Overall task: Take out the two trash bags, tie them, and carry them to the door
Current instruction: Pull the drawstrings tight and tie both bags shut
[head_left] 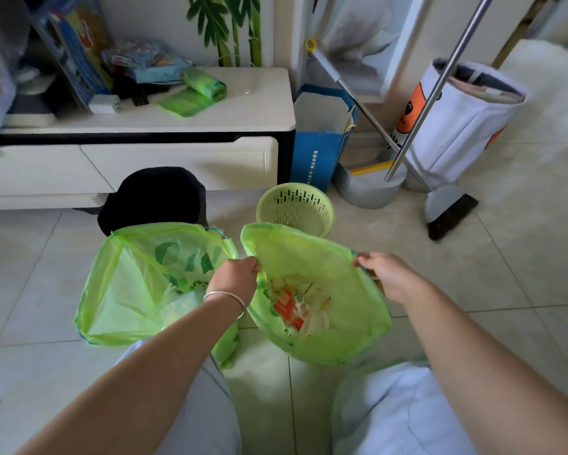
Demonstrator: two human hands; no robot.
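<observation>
both green bags are out of their bins and sit on the floor between the knees: the right bag (pixel 335 323), trash showing inside, has its mouth stretched wide between the hands, with the left hand (pixel 235 277) pinching the near-left rim and the right hand (pixel 386 274) pinching the rim opposite, fingers curled on the plastic. the mouth's long axis runs left to right from one hand to the other, so tying it likely means drawing the two pinched edges toward each other over the trash. the left bag (pixel 128 290) stands open and unheld just beside the left wrist, so that hand is nearer to it, with the black bin (pixel 154 195) and the green basket (pixel 295 205) behind.
</observation>
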